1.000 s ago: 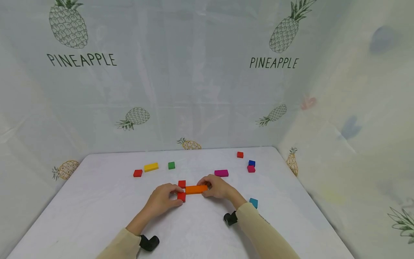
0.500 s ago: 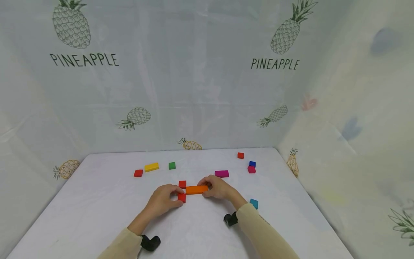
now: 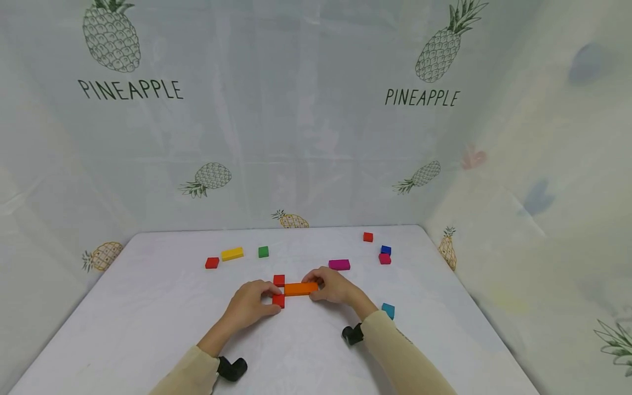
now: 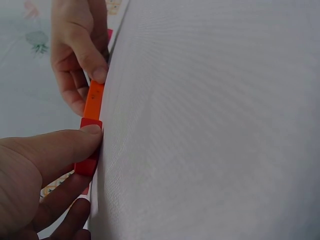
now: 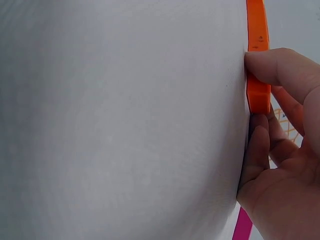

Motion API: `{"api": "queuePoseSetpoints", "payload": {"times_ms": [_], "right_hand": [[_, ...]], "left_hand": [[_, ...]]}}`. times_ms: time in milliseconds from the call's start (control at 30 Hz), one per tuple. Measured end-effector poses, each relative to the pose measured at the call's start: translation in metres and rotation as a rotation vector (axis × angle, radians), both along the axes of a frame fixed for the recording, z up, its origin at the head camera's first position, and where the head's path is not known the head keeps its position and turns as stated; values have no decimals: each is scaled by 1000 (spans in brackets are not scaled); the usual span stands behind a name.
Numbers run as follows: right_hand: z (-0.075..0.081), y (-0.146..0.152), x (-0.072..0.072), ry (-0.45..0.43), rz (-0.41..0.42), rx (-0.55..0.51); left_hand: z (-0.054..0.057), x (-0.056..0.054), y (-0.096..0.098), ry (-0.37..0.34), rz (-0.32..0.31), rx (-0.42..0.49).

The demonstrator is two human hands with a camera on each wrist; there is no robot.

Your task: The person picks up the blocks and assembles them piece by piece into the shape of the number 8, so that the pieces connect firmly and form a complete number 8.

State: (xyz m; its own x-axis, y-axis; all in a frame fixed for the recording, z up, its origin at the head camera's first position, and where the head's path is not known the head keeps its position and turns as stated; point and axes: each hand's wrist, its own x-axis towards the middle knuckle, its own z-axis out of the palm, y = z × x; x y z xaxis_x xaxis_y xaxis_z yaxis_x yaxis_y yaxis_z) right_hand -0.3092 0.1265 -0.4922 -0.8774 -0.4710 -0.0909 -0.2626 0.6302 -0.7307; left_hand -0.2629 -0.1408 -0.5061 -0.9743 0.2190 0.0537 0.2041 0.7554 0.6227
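My left hand [image 3: 253, 304] pinches a red block [image 3: 278, 300] between thumb and fingers on the white table; the thumb lies on its near side in the left wrist view. Just beyond it sits a second red block [image 3: 278, 280]. A long orange block [image 3: 300, 289] lies crosswise, its left end up against the red pair. Around its right end curl the thumb and fingers of my right hand [image 3: 333, 286]. The right wrist view shows that thumb on the near face of the orange block [image 5: 258, 95], with the other fingers partly hidden behind it.
Behind the hands lie a red block [image 3: 212, 263], a yellow block [image 3: 232, 253], a green cube [image 3: 264, 252] and a magenta block [image 3: 339, 264]. Farther right are a red cube [image 3: 368, 237], a blue block [image 3: 386, 250] and a pink block [image 3: 384, 258]. A teal block [image 3: 388, 310] lies beside the right forearm.
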Motion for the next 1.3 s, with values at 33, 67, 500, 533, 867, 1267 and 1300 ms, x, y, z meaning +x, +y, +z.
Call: {"api": "queuePoseSetpoints", "payload": {"times_ms": [33,67,500,533,867,1267,1300], "right_hand": [[0,0,0,-2,-1,0],[0,0,0,-2,-2,2],[-1,1,0,15,18,2],[-1,2,0,17,18,2],[-3,1,-2,34,15,-2],[18,16,3,53,54,-24],[21,20,2,63,61,-23]], "left_hand": [[0,0,0,3,1,0],[-1,0,1,5,3,1],[3,0,2,15,7,-3],[4,0,2,20,1,-5],[3,1,2,35,-10,-25],[1,-1,2,35,-12,-26],[1,-1,2,35,-15,-26]]}}
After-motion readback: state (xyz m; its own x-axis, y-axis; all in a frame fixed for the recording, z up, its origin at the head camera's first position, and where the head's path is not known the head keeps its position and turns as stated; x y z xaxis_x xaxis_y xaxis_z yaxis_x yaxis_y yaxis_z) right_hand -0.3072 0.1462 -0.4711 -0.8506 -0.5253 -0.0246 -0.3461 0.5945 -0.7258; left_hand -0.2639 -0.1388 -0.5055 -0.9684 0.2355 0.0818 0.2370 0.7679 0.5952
